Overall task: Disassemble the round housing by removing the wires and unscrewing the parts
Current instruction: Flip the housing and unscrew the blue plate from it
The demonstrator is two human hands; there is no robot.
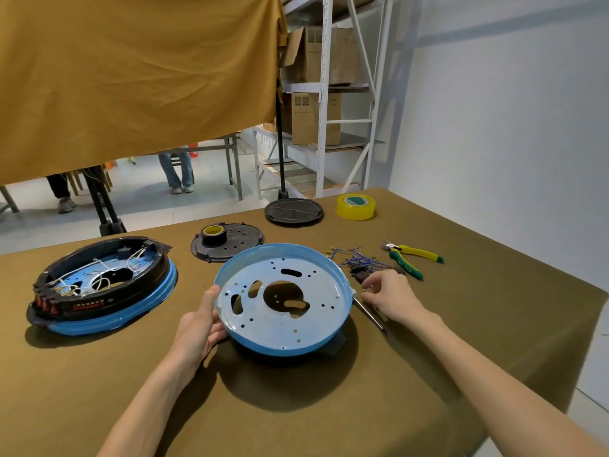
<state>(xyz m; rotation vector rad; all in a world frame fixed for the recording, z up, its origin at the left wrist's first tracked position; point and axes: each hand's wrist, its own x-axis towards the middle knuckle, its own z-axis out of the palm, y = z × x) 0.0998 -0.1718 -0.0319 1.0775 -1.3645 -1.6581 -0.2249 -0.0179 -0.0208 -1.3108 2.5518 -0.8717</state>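
Note:
A blue round housing (316,311) with a holed metal floor lies tilted on the table in front of me, bare of wires. My left hand (201,324) grips its left rim, thumb over the edge. My right hand (390,298) sits just off its right rim, fingers curled round the handle of a screwdriver (372,316) whose shaft lies on the cloth. A bundle of removed blue wires (356,258) with small black parts lies just beyond that hand. A second housing (102,285), black on blue with white wires inside, rests at the left.
Yellow-green pliers (412,255) lie at the right. Two black round covers (227,242) (294,211) sit further back, one carrying a tape roll (212,234). A yellow tape roll (356,206) stands at the back. The table's edge runs along the right.

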